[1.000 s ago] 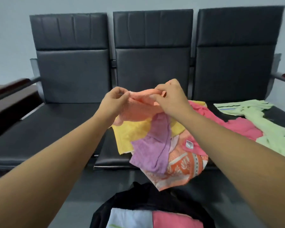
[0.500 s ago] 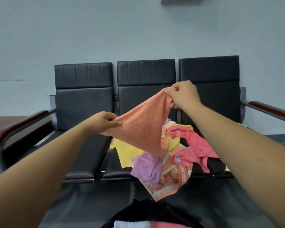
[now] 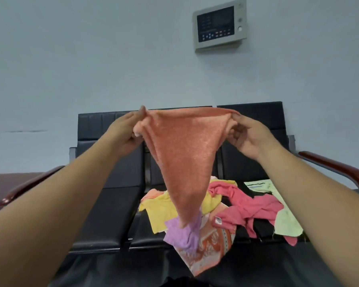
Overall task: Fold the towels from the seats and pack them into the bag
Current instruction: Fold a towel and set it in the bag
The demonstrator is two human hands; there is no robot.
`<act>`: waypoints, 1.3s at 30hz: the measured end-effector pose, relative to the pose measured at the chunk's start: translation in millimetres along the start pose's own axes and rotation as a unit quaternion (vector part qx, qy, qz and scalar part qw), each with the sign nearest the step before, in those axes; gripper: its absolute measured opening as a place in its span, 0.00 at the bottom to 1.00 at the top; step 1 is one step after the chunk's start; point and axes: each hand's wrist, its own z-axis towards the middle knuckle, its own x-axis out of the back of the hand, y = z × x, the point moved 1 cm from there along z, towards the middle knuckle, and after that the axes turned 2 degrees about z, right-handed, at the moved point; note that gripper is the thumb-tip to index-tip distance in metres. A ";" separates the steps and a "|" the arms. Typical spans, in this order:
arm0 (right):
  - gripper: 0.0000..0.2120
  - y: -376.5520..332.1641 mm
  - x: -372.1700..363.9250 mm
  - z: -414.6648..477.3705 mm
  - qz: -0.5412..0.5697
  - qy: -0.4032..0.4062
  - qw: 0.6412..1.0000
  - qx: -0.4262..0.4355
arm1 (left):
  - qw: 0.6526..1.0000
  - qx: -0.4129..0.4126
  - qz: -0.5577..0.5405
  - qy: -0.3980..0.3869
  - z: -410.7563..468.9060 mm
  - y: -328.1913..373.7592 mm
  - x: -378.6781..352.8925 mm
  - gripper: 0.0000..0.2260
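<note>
Both hands' fingers pinch the orange towel [image 3: 182, 154] taut — its hanging tip hides the pile [image 3: 226, 212] behind.

Both arms stretched forward and up, left hand [image 3: 126, 136] and right hand [image 3: 249, 139] level and well apart, fingers [image 3: 141, 112] pinched closed.

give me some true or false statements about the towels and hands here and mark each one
1. Both hands hold the orange towel up by its top edge. True: the left hand and right hand each have a grip on a corner.
2. The orange towel lies flat on a seat. False: it hangs in the air, tapering to a point.
3. A purple towel is in the pile on the seats. True.
4. The pink towel is folded neatly. False: it lies crumpled.
5. The wall panel is below the seats. False: it is mounted above them.
</note>
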 end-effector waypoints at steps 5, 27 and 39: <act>0.05 -17.1 10.4 -2.0 -0.211 0.057 0.976 -0.009 | 0.962 -0.012 0.268 0.058 6.4 19.8 -4.4 0.13; 0.03 11.5 1.0 -7.5 -0.424 0.141 0.893 0.058 | 0.934 0.112 0.336 0.046 -14.2 -14.3 2.7 0.05; 0.04 34.5 -51.0 -29.9 -0.478 -0.125 0.869 0.036 | 0.928 0.002 0.348 -0.133 -23.5 -18.3 -21.5 0.06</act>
